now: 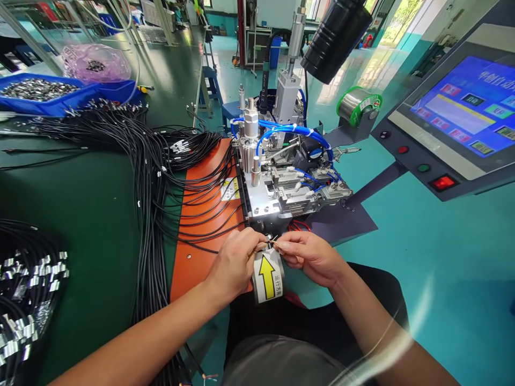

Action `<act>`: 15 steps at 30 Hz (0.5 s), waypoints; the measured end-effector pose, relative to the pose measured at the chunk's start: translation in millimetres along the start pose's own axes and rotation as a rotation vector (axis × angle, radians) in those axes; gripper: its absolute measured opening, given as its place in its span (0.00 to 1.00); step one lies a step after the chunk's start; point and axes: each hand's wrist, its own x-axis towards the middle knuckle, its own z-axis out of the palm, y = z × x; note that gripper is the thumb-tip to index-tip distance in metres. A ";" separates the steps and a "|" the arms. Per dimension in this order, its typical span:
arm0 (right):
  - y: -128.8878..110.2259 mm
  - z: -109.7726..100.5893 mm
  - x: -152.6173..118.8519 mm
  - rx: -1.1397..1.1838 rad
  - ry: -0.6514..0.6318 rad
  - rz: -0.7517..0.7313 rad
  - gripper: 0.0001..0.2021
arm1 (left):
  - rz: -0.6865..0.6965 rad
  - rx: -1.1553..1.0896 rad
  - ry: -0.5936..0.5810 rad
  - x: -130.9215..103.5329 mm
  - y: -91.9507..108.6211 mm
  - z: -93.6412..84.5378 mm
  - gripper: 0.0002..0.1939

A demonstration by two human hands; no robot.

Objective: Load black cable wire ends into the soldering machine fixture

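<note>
At the front of the soldering machine (257, 198), both hands are pinched close together. My left hand (237, 254) is closed, thumb and forefinger pressed together on a black cable whose end is mostly hidden by the fingers. A finger's width to the right, my right hand (309, 254) is closed on a thin light-coloured wire (274, 239) at that cable's end. Just below the fingertips is a rounded guard with a yellow arrow label (267, 276). Several black cables (209, 217) run across the orange plate (197, 268) into the machine's left side.
Bundles of black cables (151, 241) hang over the green table (100, 214). Metal connectors fill a blue tray (96, 96) at the back left. A solder spool (354, 104) and a tilted control screen (462, 107) stand at the right. A black cylinder (338, 37) hangs overhead.
</note>
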 end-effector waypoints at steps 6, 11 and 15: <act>0.1 10.8 -4.7 -0.225 0.176 -0.160 0.12 | -0.034 0.028 -0.011 -1.4 -2.3 2.3 0.09; 0.6 16.1 -7.1 -0.394 0.302 -0.299 0.11 | -0.047 0.025 -0.014 -1.1 -1.6 1.5 0.10; 2.6 15.1 -6.7 -0.312 0.268 -0.251 0.12 | -0.045 0.030 -0.010 -0.7 0.1 0.3 0.10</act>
